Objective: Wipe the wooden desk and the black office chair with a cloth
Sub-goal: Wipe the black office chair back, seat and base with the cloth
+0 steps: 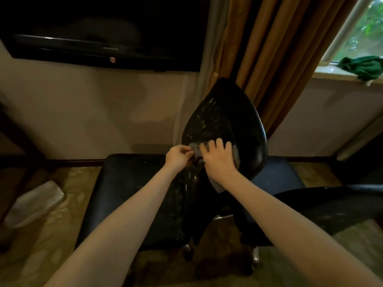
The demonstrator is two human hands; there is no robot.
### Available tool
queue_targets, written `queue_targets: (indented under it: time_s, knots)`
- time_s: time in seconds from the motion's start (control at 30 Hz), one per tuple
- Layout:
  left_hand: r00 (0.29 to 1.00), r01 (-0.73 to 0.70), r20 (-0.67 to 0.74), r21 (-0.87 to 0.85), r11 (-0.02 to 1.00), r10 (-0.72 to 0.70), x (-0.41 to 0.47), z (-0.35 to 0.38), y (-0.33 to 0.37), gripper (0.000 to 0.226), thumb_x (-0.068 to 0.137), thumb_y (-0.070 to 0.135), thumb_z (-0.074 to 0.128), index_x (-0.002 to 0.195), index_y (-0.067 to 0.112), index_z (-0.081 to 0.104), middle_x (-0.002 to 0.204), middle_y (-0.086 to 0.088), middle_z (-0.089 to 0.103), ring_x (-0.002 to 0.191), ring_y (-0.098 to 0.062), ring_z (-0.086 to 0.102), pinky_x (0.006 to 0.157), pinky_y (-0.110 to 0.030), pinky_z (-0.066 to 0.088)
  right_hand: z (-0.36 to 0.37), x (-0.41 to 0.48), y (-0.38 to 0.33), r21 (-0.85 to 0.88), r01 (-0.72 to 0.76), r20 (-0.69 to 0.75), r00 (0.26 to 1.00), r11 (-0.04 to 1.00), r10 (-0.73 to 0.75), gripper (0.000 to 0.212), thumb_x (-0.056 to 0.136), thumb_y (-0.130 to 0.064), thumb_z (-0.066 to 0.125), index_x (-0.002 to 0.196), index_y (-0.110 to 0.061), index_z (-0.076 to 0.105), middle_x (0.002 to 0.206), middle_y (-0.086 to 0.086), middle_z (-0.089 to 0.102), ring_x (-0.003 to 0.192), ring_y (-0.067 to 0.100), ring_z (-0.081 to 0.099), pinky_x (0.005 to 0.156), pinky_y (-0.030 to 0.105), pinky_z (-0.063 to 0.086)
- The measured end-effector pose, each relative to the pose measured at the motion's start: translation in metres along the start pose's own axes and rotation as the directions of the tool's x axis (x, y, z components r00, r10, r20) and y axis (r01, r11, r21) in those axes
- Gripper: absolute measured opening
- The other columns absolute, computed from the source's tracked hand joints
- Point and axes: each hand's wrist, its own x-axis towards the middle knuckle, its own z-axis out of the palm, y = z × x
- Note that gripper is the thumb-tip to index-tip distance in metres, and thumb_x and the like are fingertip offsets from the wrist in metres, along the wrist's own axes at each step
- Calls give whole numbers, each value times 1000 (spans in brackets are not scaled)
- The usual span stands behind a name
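- The right hand (219, 159) is lying spread over the grey cloth (196, 150), fingers apart. It is pressing the cloth flat against the lower backrest of the black office chair (219, 112), probably so that a broad patch of fabric is rubbing the surface.
- The left hand (178, 155) is pinching the cloth's edge between thumb and curled fingers at the cloth's 9 o'clock side. This is apparently pulling it taut so it is not bunching under the pressing palm.
- The cloth is sitting between and under both hands, touching each. One corner is hanging down at 6 o'clock of the right wrist, and a strip is showing at 3 o'clock of the right hand.
- The chair is standing at 12 o'clock of the person, its backrest rising above the hands toward the curtain (279, 48) at 1 o'clock.
- Pale specks are showing on the backrest above the cloth, so that area is likely waiting to be wiped.
- The wooden desk is not plainly showing. A dark shape at the far 9 o'clock edge is too dim to identify.
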Motion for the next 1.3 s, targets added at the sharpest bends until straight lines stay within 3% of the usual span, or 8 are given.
queue_targets:
  time_s: [0.2,0.37,0.63,0.77,0.83,0.93,1.17,1.3]
  knots:
    - [973,-220,-84,-66,973,214,0,47,58,25,93,24,56,115,11,57,108,-5,60,97,-20,61,83,-33,53,-32,14,46,13,-257,-87,962,966,257,50,90,-24,52,136,-17,32,132,20,39,124,38,34,101,52,30]
    - [977,-149,-136,117,982,165,-3,63,31,30,91,23,57,117,8,58,114,-9,62,108,-23,57,99,-37,45,-6,0,28,-51,-162,15,986,985,163,64,85,-36,56,136,-6,30,136,21,32,126,37,30,103,55,27]
    - [981,-30,-188,120,992,53,-11,52,17,8,91,23,57,91,15,55,96,-7,60,97,-23,59,92,-37,49,-10,5,20,10,-17,89,996,1000,16,53,89,-27,54,136,-11,37,137,17,35,127,37,29,103,53,28]
    - [949,-207,-229,63,976,216,-15,50,66,14,88,29,61,81,19,56,85,-4,60,87,-25,59,82,-37,49,-48,8,59,52,-55,-114,992,997,61,55,86,-28,56,137,-18,35,136,17,39,128,39,29,103,52,26]
    - [934,-293,-186,91,952,306,-17,54,95,18,88,31,62,95,14,61,92,-3,61,89,-22,58,79,-31,45,-58,7,87,88,-144,-160,975,986,157,51,87,-31,54,134,-20,41,133,15,43,126,38,31,101,52,27]
    - [944,-304,-85,153,940,319,-16,67,106,23,89,29,61,105,12,62,104,-2,63,96,-16,57,79,-26,44,-54,1,111,219,-253,-10,965,943,261,50,86,-41,53,132,-23,45,129,13,48,122,36,33,98,52,29]
    - [963,-216,-96,269,938,250,-16,62,62,18,92,22,56,106,12,61,104,-5,62,95,-19,56,78,-27,41,-34,-19,52,8,-175,24,984,985,175,51,87,-32,53,131,-9,42,132,19,44,121,39,35,102,50,28]
    - [987,-140,-20,390,910,161,-15,35,34,4,92,22,57,93,19,56,97,-1,57,95,-18,55,77,-27,39,-10,-28,20,92,-73,80,995,993,66,50,90,-29,51,134,-9,38,133,20,44,120,38,37,103,49,28]
